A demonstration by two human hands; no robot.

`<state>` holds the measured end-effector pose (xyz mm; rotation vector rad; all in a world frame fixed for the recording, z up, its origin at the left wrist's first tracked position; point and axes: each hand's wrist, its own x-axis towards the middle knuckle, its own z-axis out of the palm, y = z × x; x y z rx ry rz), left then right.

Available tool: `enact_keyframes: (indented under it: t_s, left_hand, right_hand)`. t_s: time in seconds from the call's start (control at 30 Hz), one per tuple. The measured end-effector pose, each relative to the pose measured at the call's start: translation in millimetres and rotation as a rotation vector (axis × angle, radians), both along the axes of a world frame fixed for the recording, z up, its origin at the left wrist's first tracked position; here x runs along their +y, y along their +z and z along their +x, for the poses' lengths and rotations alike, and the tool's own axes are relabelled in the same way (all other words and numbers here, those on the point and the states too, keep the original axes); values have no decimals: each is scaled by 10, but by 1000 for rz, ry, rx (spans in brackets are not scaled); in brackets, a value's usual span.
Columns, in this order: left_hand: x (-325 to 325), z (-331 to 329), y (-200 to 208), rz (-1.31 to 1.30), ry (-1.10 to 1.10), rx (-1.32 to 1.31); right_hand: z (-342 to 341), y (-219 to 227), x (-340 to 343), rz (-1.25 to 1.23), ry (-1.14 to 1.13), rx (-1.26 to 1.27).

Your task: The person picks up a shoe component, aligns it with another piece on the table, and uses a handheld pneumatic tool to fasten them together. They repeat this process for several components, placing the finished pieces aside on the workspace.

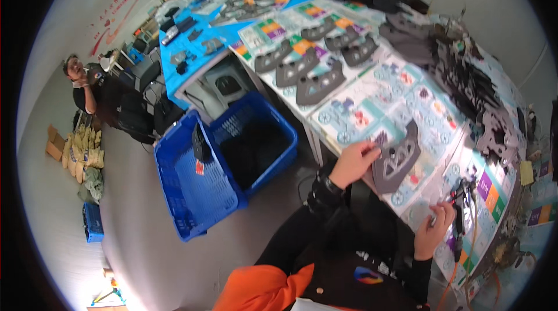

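Observation:
A dark grey moulded part with triangular cut-outs lies on the patterned table covering in front of me. My left hand has its thumb and fingers closed at the part's left edge. To the right, my right hand is low over the table edge with fingers curled together; whatever they hold, if anything, is too small to make out. Right beside its fingertips is a black hand tool with a bright light and an orange cable. Several similar grey parts are spread farther along the table.
Dark parts are heaped along the table's right side. Left of the table stand two blue crates, one tilted against the other. A blue-covered table continues beyond. A seated person is at far left, near stacked sacks.

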<state>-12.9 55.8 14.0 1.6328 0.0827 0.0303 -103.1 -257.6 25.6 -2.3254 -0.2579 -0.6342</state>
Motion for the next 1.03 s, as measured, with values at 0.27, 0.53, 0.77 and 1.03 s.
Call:
enact_keyframes:
  t_s: [0.27,0.53,0.77,1.03]
  left_hand:
    - [124,-15,-104,-103,32,71]
    - [14,508,17,-326,16,3]
    - [394,153,51,87,567,-463]
    - [1444,-1375,-1413,871,551,186]
  right_hand:
    - [53,-119,-47,-75,41,-24]
    - [-253,106,37,64,350,-140]
    - [-174,-132,697,24,949,951]
    - [541,-2212,660,-193,630,596]
